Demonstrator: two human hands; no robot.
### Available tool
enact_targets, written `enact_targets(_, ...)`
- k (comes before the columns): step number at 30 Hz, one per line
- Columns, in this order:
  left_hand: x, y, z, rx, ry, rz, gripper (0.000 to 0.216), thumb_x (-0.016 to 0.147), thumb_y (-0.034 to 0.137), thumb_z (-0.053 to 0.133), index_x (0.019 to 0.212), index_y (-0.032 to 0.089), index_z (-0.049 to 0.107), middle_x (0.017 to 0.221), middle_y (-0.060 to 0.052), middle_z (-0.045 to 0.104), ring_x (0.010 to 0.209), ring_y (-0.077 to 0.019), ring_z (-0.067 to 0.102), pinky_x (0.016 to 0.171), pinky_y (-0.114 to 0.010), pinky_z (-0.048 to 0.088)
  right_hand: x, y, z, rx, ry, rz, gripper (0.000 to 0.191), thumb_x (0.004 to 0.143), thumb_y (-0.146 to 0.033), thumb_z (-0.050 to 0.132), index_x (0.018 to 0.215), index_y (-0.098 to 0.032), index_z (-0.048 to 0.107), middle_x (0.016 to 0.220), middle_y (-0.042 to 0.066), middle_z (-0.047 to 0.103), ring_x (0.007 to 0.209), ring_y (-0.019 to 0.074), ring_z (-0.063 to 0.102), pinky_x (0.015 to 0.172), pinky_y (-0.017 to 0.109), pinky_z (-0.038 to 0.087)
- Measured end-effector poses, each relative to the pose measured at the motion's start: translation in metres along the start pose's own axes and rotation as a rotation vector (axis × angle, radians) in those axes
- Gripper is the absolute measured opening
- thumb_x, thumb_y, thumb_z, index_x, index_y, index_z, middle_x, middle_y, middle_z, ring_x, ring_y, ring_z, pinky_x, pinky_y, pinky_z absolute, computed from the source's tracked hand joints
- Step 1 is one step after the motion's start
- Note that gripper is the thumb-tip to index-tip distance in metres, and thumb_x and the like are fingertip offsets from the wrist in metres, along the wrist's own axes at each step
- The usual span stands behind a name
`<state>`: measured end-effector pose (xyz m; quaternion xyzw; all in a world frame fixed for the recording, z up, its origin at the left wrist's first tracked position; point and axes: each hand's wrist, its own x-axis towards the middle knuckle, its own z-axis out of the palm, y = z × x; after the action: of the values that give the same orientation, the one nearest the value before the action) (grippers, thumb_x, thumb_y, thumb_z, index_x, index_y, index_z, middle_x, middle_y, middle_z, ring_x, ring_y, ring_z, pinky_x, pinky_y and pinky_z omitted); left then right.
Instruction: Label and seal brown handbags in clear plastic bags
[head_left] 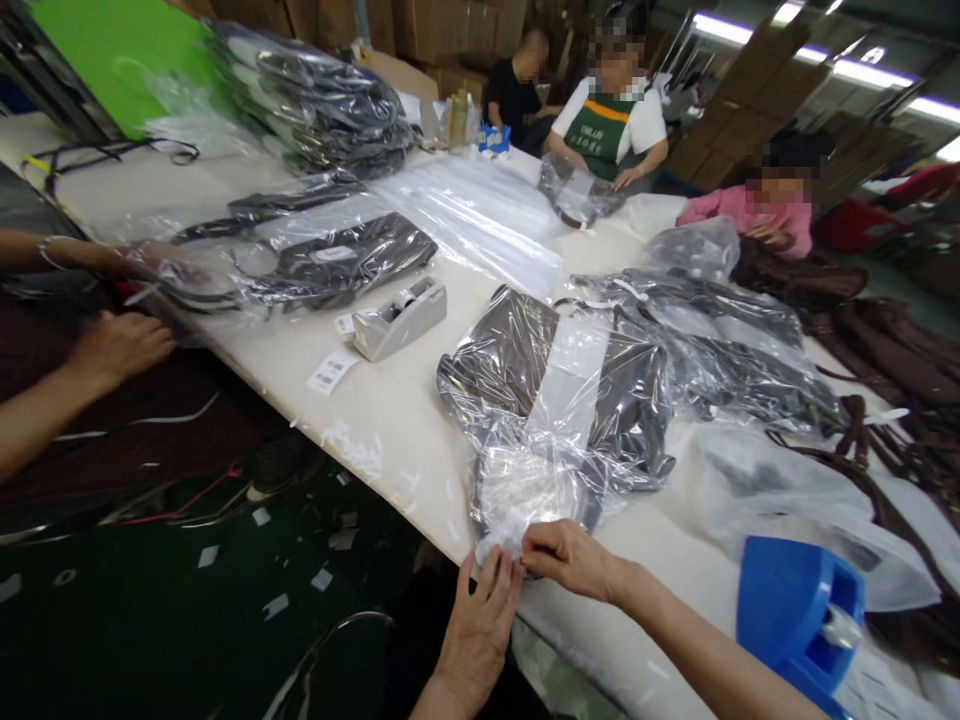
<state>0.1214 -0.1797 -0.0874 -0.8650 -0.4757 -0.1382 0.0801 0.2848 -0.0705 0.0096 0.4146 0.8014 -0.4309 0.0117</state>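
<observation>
A dark brown bag wrapped in clear plastic lies at the table's near edge, with a white strip down its middle. At its near end the clear plastic wrapper is bunched up. My left hand rests its stretched fingers on this bunched plastic. From the right, my right hand pinches the plastic's edge between thumb and fingers, close beside the left fingertips. Whatever lies under the fingertips is hidden.
A grey tape dispenser and printed labels are to the left, a blue tape dispenser to the right. Wrapped bags lie beyond. A co-worker's hands are at the left edge; other people sit across the table.
</observation>
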Motion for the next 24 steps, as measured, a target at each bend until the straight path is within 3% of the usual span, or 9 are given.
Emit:
enact_targets(2, 0.000, -0.001, 0.000, 0.002, 0.013, 0.007, 0.040, 0.084, 0.025, 0.042, 0.123, 0.018, 0.049, 0.137, -0.008, 0.041, 0.128, -0.0282, 0.029, 0.107, -0.055, 0.009, 0.000, -0.002, -0.004, 0.047, -0.063, -0.001, 0.016, 0.085, -0.023, 0.049, 0.076, -0.020, 0.061, 0.066, -0.004, 0.059, 0.062, 0.0108, 0.053, 0.057, 0.018, 0.034)
enact_targets(5, 0.002, -0.003, -0.002, 0.015, -0.004, -0.005, 0.044, 0.084, 0.029, 0.041, 0.126, 0.018, 0.046, 0.139, -0.008, 0.037, 0.128, -0.0278, 0.028, 0.107, -0.053, 0.011, 0.010, 0.003, -0.005, -0.094, -0.095, 0.043, 0.011, 0.081, -0.021, 0.054, 0.075, -0.020, 0.063, 0.066, -0.003, 0.061, 0.063, 0.0125, 0.054, 0.057, 0.020, 0.032)
enact_targets(16, 0.003, -0.002, -0.001, 0.019, -0.014, -0.009, 0.043, 0.084, 0.030, 0.042, 0.126, 0.019, 0.045, 0.139, -0.007, 0.038, 0.128, -0.0259, 0.029, 0.107, -0.050, 0.016, 0.033, 0.019, 0.010, -0.299, -0.044, 0.161, 0.012, 0.081, -0.028, 0.059, 0.075, -0.020, 0.064, 0.075, 0.003, 0.066, 0.071, 0.0178, 0.059, 0.062, 0.024, 0.033)
enact_targets(24, 0.005, -0.001, -0.002, 0.013, -0.006, -0.014, 0.041, 0.086, 0.027, 0.036, 0.124, 0.017, 0.048, 0.133, -0.008, 0.044, 0.127, -0.0273, 0.029, 0.109, -0.052, 0.010, 0.046, 0.021, 0.021, -0.316, 0.027, 0.382, 0.013, 0.072, -0.033, 0.067, 0.069, -0.020, 0.067, 0.071, 0.004, 0.067, 0.070, 0.0213, 0.061, 0.057, 0.025, 0.036)
